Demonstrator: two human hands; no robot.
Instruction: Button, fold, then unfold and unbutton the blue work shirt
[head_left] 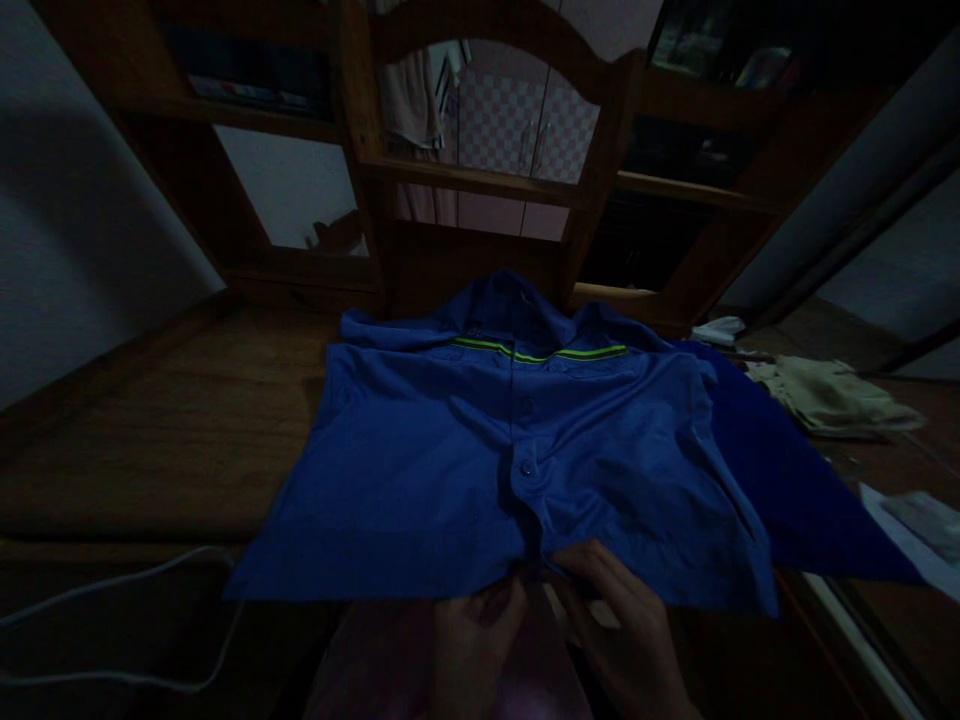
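A blue button-front shirt with a yellow-green stripe across the chest lies spread on a wooden surface, its collar at the far side and its hem toward me. My left hand pinches the lower front edge beside the opening. My right hand grips the other front edge just to the right, fingers bent around the cloth. Both hands meet near the bottom of the button placket. A button shows higher on the placket. What lies between the fingertips is dark and partly hidden.
A darker blue cloth lies at the right, partly beneath the shirt. Beyond it are folded beige cloth and a clear packet. A white cable loops at lower left. Wooden shelving with mirrors rises behind the surface.
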